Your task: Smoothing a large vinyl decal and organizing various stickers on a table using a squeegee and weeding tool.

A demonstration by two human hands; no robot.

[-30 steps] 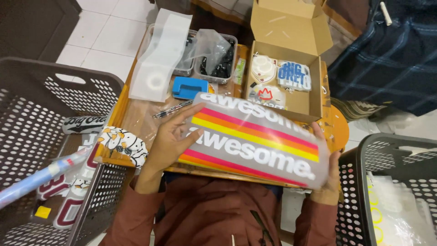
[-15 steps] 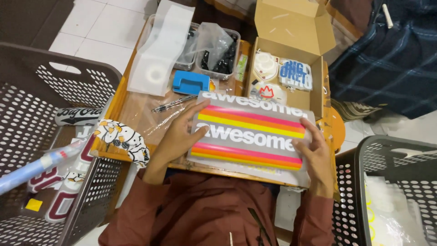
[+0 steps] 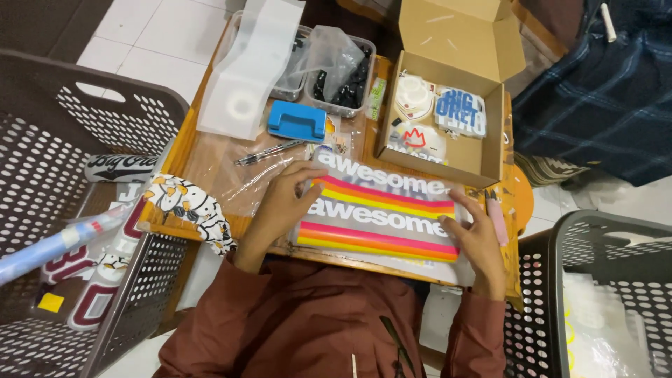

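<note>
A large striped sheet, grey with orange, yellow and pink bands and white lettering, is being pressed flat on the small wooden table. The left hand is laid on its left edge with fingers spread open, nothing clasped, seemingly to keep that side from lifting. The right hand is set against the right edge, fingers extended and resting on the sheet, so the piece is pinned at both ends rather than gripped. The sheet lies at the table's near edge, just in front of an open cardboard box holding smaller stickers. Beyond the left hand, a pen and a blue hole punch are seen on clear plastic film. A printed cloth piece hangs off the left corner. Perforated baskets are placed either side, the left basket and the right basket, within easy reach.
</note>
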